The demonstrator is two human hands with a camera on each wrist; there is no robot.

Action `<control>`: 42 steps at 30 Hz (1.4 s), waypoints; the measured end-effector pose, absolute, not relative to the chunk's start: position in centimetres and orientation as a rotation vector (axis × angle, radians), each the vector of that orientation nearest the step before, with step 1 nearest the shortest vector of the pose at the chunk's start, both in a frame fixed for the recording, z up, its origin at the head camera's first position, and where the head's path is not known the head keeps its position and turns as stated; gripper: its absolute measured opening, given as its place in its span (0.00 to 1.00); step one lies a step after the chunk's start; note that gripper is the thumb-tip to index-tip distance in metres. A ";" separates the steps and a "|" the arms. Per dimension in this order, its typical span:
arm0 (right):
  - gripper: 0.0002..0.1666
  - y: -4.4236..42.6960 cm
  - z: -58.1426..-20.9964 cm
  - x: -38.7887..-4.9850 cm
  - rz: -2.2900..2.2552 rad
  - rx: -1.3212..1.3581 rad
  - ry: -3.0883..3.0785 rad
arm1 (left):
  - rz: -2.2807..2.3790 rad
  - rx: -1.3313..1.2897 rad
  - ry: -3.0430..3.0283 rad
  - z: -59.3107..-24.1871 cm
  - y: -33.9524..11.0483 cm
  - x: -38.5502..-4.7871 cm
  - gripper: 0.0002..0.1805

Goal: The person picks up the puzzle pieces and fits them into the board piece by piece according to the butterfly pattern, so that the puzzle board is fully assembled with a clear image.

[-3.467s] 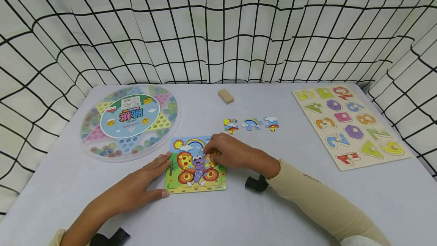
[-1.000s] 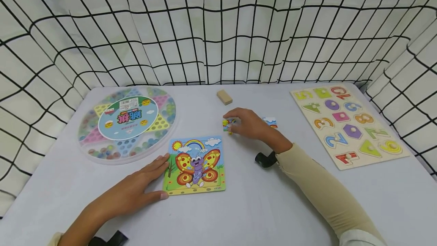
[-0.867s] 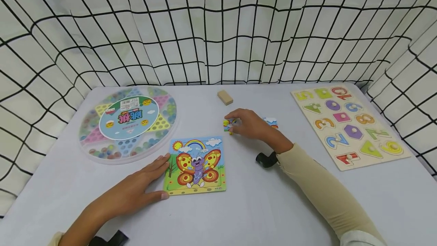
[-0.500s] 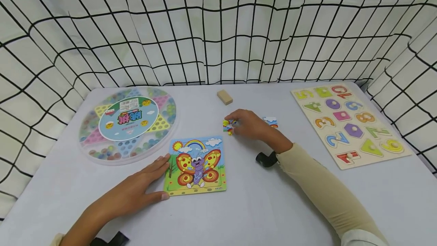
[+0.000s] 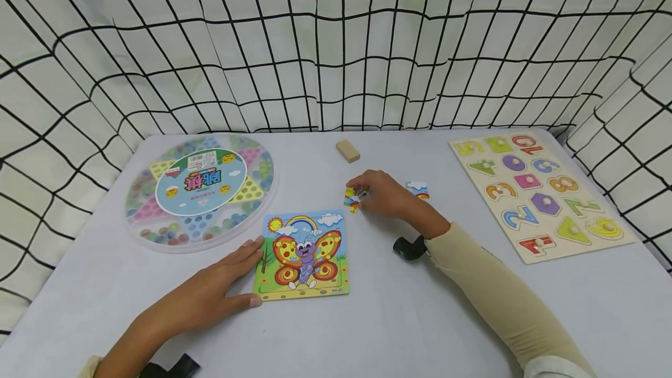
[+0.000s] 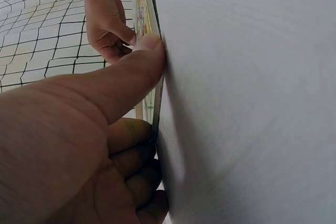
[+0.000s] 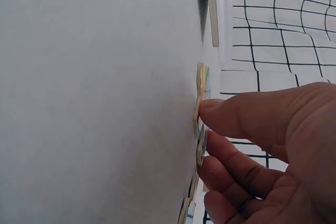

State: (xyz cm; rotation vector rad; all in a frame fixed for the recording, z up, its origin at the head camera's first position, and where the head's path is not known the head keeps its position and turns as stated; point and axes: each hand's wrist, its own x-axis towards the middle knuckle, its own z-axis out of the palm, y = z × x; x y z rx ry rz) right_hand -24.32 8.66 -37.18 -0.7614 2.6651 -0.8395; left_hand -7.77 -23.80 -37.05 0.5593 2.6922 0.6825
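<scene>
A square butterfly jigsaw puzzle (image 5: 304, 255) lies flat on the white table in the head view. My left hand (image 5: 205, 293) rests at its left edge, thumb and fingers spread and touching the rim. Beyond the puzzle's upper right corner, my right hand (image 5: 385, 194) pinches a small sun jigsaw piece (image 5: 353, 198) between thumb and fingers. The right wrist view shows the thumb against that piece's edge (image 7: 200, 85), close to the tabletop. A cloud jigsaw piece (image 5: 418, 189) lies right of the hand. The rainbow piece between them is hidden from the head camera.
A round Chinese checkers set (image 5: 202, 182) with marbles lies at the left. A small wooden block (image 5: 347, 150) sits at the back. At the right is a number-and-shape peg board (image 5: 546, 194). Black netting (image 5: 341, 63) over white cloth rises behind the table.
My right hand has moved from the butterfly puzzle to the loose pieces at the back. Its fingers have closed on the sun piece, which has turned slightly. My left hand stays put.
</scene>
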 end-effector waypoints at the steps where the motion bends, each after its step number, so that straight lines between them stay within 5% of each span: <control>1: 0.25 8.6 -37.2 -24.3 -0.844 -0.771 2.664 | 0.684 0.561 2.692 -37.1 -23.8 -7.8 0.47; 42: 0.13 9.1 -35.7 -23.8 -1.064 -0.937 2.477 | 0.615 0.658 2.734 -36.5 -22.8 -8.5 0.46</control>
